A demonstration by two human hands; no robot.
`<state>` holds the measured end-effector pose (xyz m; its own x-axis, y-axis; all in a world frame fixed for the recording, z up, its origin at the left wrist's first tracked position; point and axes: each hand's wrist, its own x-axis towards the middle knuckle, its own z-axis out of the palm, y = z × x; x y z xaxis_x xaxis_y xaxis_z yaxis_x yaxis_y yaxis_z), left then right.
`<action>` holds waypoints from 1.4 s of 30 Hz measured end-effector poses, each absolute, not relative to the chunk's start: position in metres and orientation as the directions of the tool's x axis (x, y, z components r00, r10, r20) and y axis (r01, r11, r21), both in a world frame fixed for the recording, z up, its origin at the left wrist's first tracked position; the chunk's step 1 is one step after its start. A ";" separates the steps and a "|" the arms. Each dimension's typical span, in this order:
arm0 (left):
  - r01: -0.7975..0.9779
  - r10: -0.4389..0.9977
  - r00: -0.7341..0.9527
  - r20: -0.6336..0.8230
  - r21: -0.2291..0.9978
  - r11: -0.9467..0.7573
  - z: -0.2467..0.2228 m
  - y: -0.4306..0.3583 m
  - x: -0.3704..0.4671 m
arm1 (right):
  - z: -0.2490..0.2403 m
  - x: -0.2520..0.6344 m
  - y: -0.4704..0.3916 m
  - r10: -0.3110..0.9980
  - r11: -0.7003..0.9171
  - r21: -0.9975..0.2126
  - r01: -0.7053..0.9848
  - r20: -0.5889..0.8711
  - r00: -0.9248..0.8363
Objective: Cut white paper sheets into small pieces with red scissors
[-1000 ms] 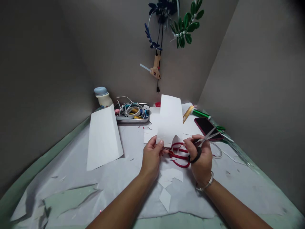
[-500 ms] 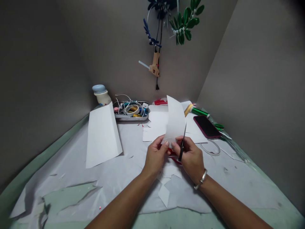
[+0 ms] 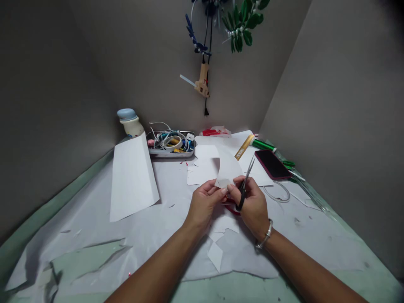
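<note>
The scissors (image 3: pixel 245 185) have black handles; the phone (image 3: pixel 272 164) is black with a dark-red edge. The bottle (image 3: pixel 131 125) is cream under a light-blue lid (image 3: pixel 126 114). The glue gun (image 3: pixel 202 81) is tan.

upper centre: glue gun (image 3: pixel 202 83) | left of centre: tape roll (image 3: pixel 172 149) in tray (image 3: pixel 172 155), bottle (image 3: pixel 131 127) beside | centre right: smartphone (image 3: pixel 272 164)

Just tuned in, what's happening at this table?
A person's left hand and right hand pinch the lower edge of a curled piece of white paper. The right hand also holds black-handled scissors, their blades pointing up, away from the person. Red handles show beneath the hands. A diamond-shaped paper piece lies nearer the person, and a phone lies to the right.
</note>
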<state>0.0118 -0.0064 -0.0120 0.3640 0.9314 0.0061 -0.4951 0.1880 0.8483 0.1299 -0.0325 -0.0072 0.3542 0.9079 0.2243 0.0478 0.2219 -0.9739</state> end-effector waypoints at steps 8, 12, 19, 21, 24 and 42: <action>-0.473 0.965 0.257 -0.053 0.864 0.173 -0.008 -0.007 0.012 | -0.012 0.128 -0.034 0.892 0.262 -0.965 -0.019 0.235 0.386; -0.471 0.976 0.211 -0.059 0.868 0.155 -0.005 -0.009 0.014 | -0.013 0.127 -0.034 0.861 0.296 -0.954 0.043 0.287 0.420; -0.471 0.973 0.221 -0.068 0.866 0.168 -0.006 -0.011 0.016 | -0.010 0.126 -0.033 0.876 0.261 -0.965 0.008 0.240 0.419; -0.484 0.969 0.242 -0.049 0.859 0.165 -0.006 -0.012 0.017 | -0.008 0.127 -0.033 0.870 0.262 -0.965 0.031 0.250 0.426; -0.498 0.959 0.282 -0.016 0.852 0.161 -0.005 -0.012 0.017 | -0.007 0.129 -0.033 0.849 0.271 -0.958 0.098 0.286 0.444; -0.493 0.970 0.236 -0.066 0.852 0.178 -0.007 -0.014 0.018 | -0.006 0.126 -0.035 0.858 0.257 -0.966 0.027 0.241 0.453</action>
